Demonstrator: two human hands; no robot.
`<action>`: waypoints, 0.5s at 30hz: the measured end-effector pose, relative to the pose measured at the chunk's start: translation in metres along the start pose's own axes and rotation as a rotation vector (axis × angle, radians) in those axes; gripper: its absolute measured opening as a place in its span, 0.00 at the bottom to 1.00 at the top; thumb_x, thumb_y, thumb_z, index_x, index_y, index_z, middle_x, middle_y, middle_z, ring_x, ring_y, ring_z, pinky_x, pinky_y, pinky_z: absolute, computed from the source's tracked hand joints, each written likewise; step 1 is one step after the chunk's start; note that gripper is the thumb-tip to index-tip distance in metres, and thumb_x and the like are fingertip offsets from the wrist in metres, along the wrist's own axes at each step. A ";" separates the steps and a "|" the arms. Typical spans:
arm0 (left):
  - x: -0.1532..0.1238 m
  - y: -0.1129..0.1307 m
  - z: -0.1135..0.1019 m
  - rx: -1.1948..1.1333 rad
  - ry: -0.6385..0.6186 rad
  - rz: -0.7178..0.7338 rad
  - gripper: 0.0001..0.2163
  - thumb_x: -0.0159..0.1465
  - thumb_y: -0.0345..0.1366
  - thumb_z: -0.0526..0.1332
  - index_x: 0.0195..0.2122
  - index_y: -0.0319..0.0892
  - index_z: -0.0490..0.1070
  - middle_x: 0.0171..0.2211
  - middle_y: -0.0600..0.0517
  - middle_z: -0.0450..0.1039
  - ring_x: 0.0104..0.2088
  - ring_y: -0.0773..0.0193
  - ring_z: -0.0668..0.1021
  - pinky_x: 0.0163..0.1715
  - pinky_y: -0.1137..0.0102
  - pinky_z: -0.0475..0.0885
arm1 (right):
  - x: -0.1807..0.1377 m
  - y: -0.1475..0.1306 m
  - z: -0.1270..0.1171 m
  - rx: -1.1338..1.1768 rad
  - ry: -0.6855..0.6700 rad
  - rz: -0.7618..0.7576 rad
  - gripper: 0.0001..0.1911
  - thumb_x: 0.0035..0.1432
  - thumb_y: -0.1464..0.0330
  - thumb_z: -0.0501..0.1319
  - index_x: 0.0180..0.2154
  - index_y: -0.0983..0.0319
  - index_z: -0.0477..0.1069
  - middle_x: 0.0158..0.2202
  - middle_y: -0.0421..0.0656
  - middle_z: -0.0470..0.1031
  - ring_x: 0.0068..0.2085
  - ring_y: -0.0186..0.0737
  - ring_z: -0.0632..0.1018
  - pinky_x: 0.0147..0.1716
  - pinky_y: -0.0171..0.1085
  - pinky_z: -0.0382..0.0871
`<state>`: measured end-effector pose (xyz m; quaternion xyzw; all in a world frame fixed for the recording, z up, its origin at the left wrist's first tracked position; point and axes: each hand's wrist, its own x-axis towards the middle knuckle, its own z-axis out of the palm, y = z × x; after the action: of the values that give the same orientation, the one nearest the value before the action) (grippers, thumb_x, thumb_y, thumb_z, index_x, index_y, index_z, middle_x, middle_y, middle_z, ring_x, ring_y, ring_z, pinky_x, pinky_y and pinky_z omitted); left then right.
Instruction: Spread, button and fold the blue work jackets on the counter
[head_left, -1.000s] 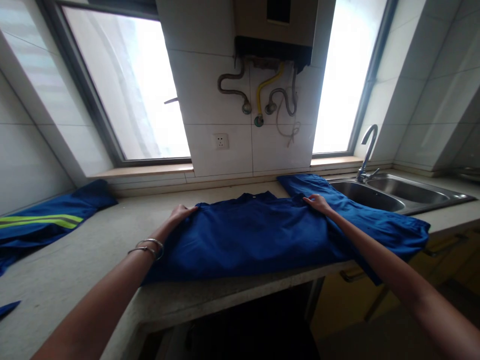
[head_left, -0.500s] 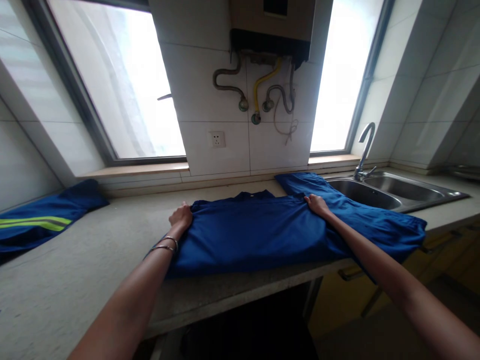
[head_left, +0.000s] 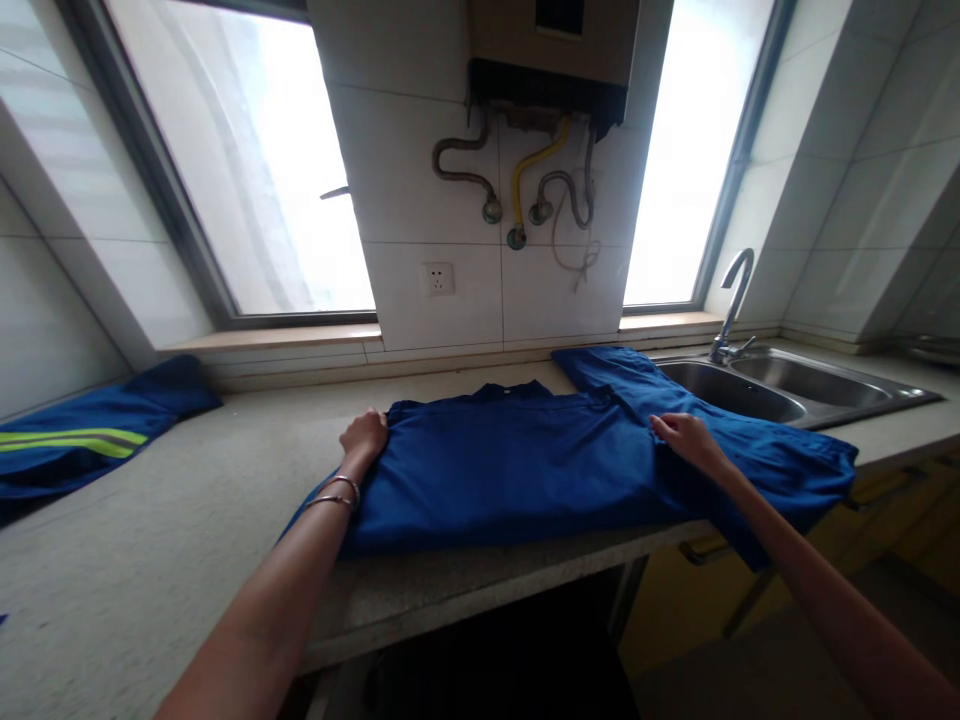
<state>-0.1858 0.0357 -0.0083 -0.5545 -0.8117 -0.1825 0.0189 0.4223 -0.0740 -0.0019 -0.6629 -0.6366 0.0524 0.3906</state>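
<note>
A blue work jacket [head_left: 495,460] lies spread on the counter, its collar toward the wall and its lower edge along the counter's front. My left hand [head_left: 366,434] is closed on the jacket's upper left corner, at the shoulder; two bangles circle that wrist. At the jacket's right side, my right hand [head_left: 681,438] has its fingers pinched on the edge of the cloth. Beneath and beyond it, another stretch of blue cloth [head_left: 765,445] runs right toward the sink; whether it is a sleeve or a separate garment I cannot tell.
At the far left lies a folded blue garment [head_left: 90,435] with a yellow-green stripe. A double steel sink [head_left: 806,400] with a tall faucet [head_left: 735,300] is set in the counter [head_left: 165,540] at right. A water heater [head_left: 551,60] with pipes hangs on the wall.
My right hand has moved from the jacket's upper right shoulder down and right along its side edge. My left hand keeps its place at the left shoulder.
</note>
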 end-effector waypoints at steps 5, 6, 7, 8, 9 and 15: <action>0.006 -0.003 0.008 0.006 0.022 -0.018 0.22 0.67 0.44 0.44 0.47 0.36 0.72 0.45 0.33 0.74 0.45 0.42 0.77 0.39 0.57 0.71 | -0.092 -0.010 -0.027 0.019 -0.151 -0.223 0.21 0.61 0.52 0.54 0.31 0.58 0.78 0.33 0.49 0.79 0.35 0.47 0.78 0.37 0.41 0.71; 0.007 -0.003 0.009 0.012 0.029 -0.023 0.22 0.67 0.44 0.44 0.47 0.37 0.72 0.45 0.33 0.75 0.45 0.43 0.77 0.39 0.57 0.71 | -0.102 -0.013 -0.028 0.048 -0.158 -0.272 0.20 0.62 0.53 0.54 0.36 0.59 0.78 0.37 0.49 0.79 0.38 0.47 0.78 0.40 0.41 0.71; 0.008 -0.003 0.010 0.017 0.035 -0.026 0.21 0.67 0.44 0.44 0.47 0.37 0.72 0.45 0.34 0.75 0.45 0.43 0.77 0.39 0.57 0.71 | -0.109 -0.015 -0.028 0.072 -0.141 -0.305 0.20 0.62 0.53 0.55 0.39 0.60 0.78 0.41 0.49 0.78 0.40 0.48 0.78 0.43 0.42 0.71; 0.009 -0.004 0.011 0.020 0.039 -0.026 0.21 0.67 0.43 0.44 0.47 0.37 0.72 0.45 0.34 0.75 0.45 0.43 0.77 0.39 0.57 0.71 | -0.113 -0.016 -0.027 0.087 -0.108 -0.322 0.19 0.62 0.53 0.56 0.41 0.60 0.77 0.43 0.49 0.78 0.42 0.48 0.78 0.45 0.43 0.71; 0.009 -0.004 0.012 0.020 0.039 -0.025 0.21 0.67 0.43 0.44 0.47 0.37 0.72 0.44 0.34 0.75 0.45 0.43 0.77 0.39 0.57 0.71 | -0.115 -0.018 -0.025 0.095 -0.069 -0.325 0.19 0.61 0.53 0.57 0.41 0.59 0.77 0.44 0.49 0.77 0.43 0.48 0.78 0.46 0.43 0.71; 0.009 -0.006 0.011 0.023 0.042 -0.016 0.20 0.67 0.40 0.45 0.45 0.37 0.74 0.44 0.34 0.75 0.44 0.43 0.78 0.38 0.57 0.72 | -0.108 -0.021 -0.029 0.270 0.062 -0.135 0.21 0.54 0.48 0.62 0.32 0.60 0.77 0.38 0.47 0.77 0.38 0.46 0.77 0.39 0.40 0.72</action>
<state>-0.1925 0.0458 -0.0181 -0.5436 -0.8177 -0.1850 0.0407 0.4021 -0.1847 -0.0155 -0.5614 -0.6546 0.0909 0.4981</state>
